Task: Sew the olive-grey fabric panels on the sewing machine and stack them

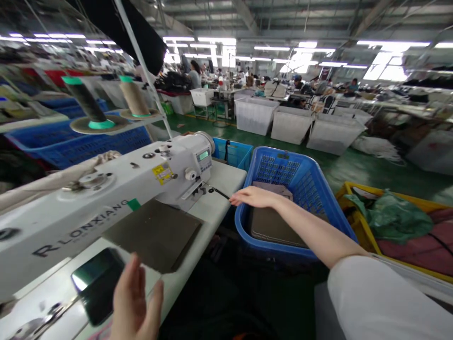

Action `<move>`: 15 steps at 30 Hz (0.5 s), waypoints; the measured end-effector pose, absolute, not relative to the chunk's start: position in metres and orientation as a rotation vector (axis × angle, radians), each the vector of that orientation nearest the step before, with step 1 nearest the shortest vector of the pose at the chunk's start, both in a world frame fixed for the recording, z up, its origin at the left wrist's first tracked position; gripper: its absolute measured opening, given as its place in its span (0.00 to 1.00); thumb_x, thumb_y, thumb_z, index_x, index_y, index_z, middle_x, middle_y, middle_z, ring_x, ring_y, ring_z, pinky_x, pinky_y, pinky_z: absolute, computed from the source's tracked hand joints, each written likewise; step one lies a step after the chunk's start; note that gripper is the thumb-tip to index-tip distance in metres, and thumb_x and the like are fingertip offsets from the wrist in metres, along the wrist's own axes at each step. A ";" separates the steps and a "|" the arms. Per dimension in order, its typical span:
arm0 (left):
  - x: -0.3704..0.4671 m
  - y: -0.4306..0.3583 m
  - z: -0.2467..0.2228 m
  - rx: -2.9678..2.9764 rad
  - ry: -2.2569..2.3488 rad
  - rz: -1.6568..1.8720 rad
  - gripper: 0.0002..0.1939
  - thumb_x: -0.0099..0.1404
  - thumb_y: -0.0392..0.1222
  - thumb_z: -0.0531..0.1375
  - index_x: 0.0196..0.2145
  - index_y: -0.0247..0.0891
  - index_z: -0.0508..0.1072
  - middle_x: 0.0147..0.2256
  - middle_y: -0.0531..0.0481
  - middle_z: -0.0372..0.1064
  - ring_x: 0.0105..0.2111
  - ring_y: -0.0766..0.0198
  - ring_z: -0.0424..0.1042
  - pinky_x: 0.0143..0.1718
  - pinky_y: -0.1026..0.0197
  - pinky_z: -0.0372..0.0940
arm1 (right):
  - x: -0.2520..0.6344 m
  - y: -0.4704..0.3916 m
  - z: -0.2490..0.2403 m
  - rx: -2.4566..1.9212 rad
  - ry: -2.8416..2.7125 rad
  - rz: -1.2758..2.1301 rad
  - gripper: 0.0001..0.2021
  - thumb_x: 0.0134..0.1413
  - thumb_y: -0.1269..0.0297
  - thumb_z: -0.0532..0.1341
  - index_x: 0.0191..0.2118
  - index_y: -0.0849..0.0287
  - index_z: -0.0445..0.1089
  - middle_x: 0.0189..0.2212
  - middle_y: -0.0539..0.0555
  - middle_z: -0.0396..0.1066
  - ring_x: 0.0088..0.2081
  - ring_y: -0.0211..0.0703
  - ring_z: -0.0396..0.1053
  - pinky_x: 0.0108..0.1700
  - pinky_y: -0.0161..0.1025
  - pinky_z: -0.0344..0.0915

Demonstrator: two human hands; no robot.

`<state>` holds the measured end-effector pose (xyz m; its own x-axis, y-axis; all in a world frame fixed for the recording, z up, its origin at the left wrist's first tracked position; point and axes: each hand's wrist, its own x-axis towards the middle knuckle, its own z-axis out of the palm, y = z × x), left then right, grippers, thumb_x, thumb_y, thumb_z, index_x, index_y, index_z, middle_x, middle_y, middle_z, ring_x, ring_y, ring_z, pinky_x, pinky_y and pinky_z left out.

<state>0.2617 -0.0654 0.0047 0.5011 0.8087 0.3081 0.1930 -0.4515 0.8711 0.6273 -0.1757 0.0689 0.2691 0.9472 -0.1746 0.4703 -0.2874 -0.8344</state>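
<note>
At the lower left, my left hand (pixel 134 304) is open, its thumb apart from raised fingers, with nothing in it. It is near a dark phone (pixel 99 283) and a stack of flat dark brown panels (pixel 155 233) lying on the sewing table. My right hand (pixel 255 196) reaches across the blue basket (pixel 242 226), fingers stretched out toward the table edge. Its fingertips are close to a slim black tool (pixel 220 192) with a rounded end; whether they touch cannot be told. More brown panels (pixel 276 224) lie inside the basket, partly behind my forearm.
A white sewing machine (pixel 116 208) spans the table. Two thread cones, one dark (pixel 87 101) and one beige (pixel 134 97), stand behind it. A yellow crate (pixel 348 189) with green plastic is at right. White bins (pixel 256 115) line the green floor; a person (pixel 194 75) stands farther back.
</note>
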 end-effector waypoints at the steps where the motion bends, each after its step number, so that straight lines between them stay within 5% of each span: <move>1: 0.257 -0.071 0.003 2.125 0.664 0.845 0.35 0.66 0.43 0.56 0.66 0.55 0.48 0.67 0.54 0.44 0.65 0.52 0.50 0.65 0.48 0.47 | 0.648 -0.202 0.066 -1.951 -1.215 0.880 0.26 0.60 0.42 0.53 0.50 0.57 0.73 0.48 0.55 0.75 0.52 0.52 0.69 0.58 0.48 0.59; 4: 0.257 -0.069 -0.003 2.616 0.089 0.333 0.33 0.66 0.38 0.55 0.66 0.56 0.51 0.65 0.54 0.50 0.61 0.54 0.59 0.61 0.51 0.56 | 0.686 -0.270 0.048 -2.184 -1.026 0.786 0.28 0.56 0.39 0.56 0.49 0.58 0.74 0.52 0.61 0.71 0.57 0.61 0.63 0.62 0.54 0.52; 7: 0.271 -0.048 -0.008 2.755 -0.286 0.016 0.36 0.64 0.34 0.54 0.66 0.57 0.51 0.64 0.54 0.52 0.60 0.56 0.61 0.58 0.56 0.61 | 0.691 -0.308 0.023 -2.327 -0.944 0.835 0.30 0.52 0.36 0.58 0.43 0.60 0.76 0.49 0.65 0.73 0.54 0.66 0.66 0.59 0.55 0.54; 15: 0.277 -0.007 -0.052 2.809 -0.306 0.114 0.34 0.62 0.33 0.56 0.63 0.60 0.56 0.60 0.58 0.59 0.56 0.62 0.66 0.56 0.66 0.62 | 0.739 -0.293 0.001 -2.406 -0.898 1.197 0.39 0.55 0.31 0.45 0.42 0.61 0.78 0.43 0.62 0.77 0.46 0.55 0.73 0.53 0.45 0.64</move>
